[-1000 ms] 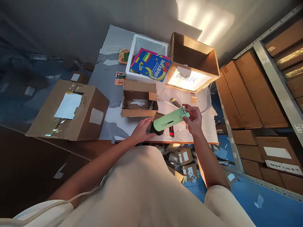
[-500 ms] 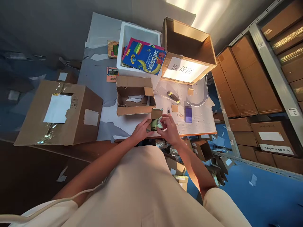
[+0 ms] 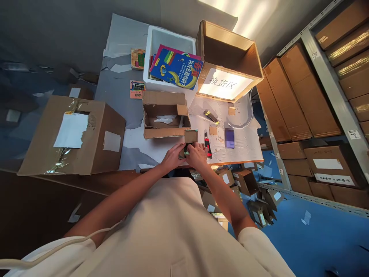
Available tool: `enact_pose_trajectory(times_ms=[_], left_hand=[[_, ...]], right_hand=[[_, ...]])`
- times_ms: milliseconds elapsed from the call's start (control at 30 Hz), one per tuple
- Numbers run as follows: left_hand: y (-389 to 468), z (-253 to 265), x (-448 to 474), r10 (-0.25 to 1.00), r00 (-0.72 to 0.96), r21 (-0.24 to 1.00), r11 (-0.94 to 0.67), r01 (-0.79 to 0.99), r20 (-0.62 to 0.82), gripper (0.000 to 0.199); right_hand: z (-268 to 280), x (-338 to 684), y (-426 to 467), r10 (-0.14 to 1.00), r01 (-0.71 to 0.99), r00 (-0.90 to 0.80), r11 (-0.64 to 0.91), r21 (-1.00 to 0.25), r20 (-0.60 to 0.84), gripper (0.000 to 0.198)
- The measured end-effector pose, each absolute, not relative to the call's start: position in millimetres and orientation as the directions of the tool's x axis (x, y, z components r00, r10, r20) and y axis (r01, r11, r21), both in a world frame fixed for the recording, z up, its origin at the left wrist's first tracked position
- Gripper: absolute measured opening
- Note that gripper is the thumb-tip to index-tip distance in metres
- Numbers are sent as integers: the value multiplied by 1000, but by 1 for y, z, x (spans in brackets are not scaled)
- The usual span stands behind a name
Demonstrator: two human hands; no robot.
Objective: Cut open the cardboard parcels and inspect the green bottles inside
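Note:
A small cardboard box [image 3: 190,136], its flap raised, is at the table's front edge between my hands. My left hand [image 3: 172,157] grips its left side, fingers closed. My right hand [image 3: 197,156] is bent over the box opening with its fingers curled and pointing in. Only a sliver of something pale green [image 3: 186,151] shows by the fingertips; the rest is hidden. Just right of my right hand lies a red and black box cutter [image 3: 208,146]. Behind the small box stands an open cardboard carton [image 3: 164,132] with torn white paper inside.
A white foam box [image 3: 148,57] holding books [image 3: 175,69] stands at the back, beside a tall open carton [image 3: 230,73] with a handwritten sign. A yellow and black cutter [image 3: 211,116] lies on the table. A taped carton [image 3: 72,138] is at left; loaded shelves [image 3: 317,88] line the right.
The green, clear-topped container that my right hand held at the box opening is now almost wholly out of sight. My right hand moved left over the box, uncovering the red box cutter.

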State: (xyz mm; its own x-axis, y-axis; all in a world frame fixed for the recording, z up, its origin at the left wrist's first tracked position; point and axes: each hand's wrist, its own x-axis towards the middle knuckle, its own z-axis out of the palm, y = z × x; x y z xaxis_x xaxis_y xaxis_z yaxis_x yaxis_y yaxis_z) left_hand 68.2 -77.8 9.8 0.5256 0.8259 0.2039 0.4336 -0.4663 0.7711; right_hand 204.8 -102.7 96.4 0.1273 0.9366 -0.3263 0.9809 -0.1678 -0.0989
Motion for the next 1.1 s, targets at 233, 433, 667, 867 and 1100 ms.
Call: enact_pose_trajectory(times_ms=[233, 433, 667, 867, 1100], left_hand=[[-76, 12, 71, 816, 539, 782, -470, 409, 209, 61], [-70, 14, 60, 839, 509, 810, -429, 401, 192, 58], [-81, 7, 60, 870, 456, 847, -379, 373, 188, 61], [-80, 7, 59, 782, 576, 811, -485, 326, 236, 31], [-78, 0, 60, 829, 546, 909, -312, 277, 118, 75]], right_hand=[[97, 202, -81, 883, 977, 177, -211, -31, -434, 21], [86, 241, -109, 994, 834, -74, 20, -552, -76, 26], [46, 249, -148, 936, 369, 344, -203, -907, -69, 39], [41, 247, -120, 909, 78, 406, -138, -987, -94, 45], [68, 257, -91, 994, 290, -13, -100, -952, -108, 59]])
